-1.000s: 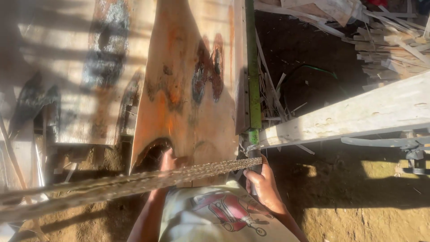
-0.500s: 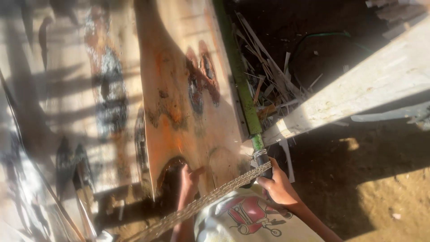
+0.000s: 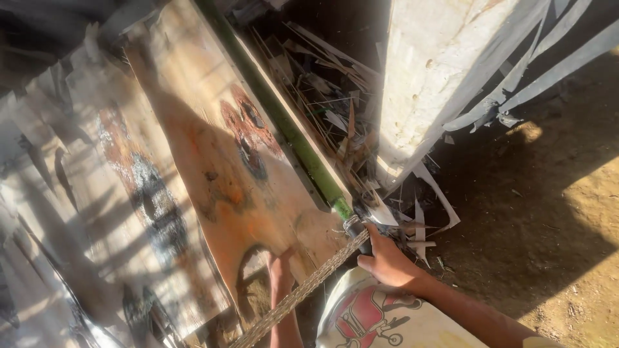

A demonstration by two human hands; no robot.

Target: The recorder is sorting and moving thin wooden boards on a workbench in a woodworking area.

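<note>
A thin orange-brown wood sheet (image 3: 213,148) with dark stains lies flat in front of me. My left hand (image 3: 280,265) holds its near edge beside a curved notch. Along the sheet's right side runs a long green bar (image 3: 277,116), which ends in a dark handle (image 3: 356,229). My right hand (image 3: 387,261) is closed around that handle. A ribbed, chain-like strip (image 3: 303,293) crosses diagonally just below both hands.
A pale, paint-flaked beam (image 3: 438,77) stands to the right of the bar. Wood slivers and scrap strips (image 3: 329,96) are piled between the bar and the beam. Bare dirt ground (image 3: 548,225) lies to the right. More pale sheets (image 3: 97,193) lie to the left.
The view has tilted and drawn closer, so the bar and sheet now lean to the upper left. Both hands keep their places on the sheet's edge and the handle.
</note>
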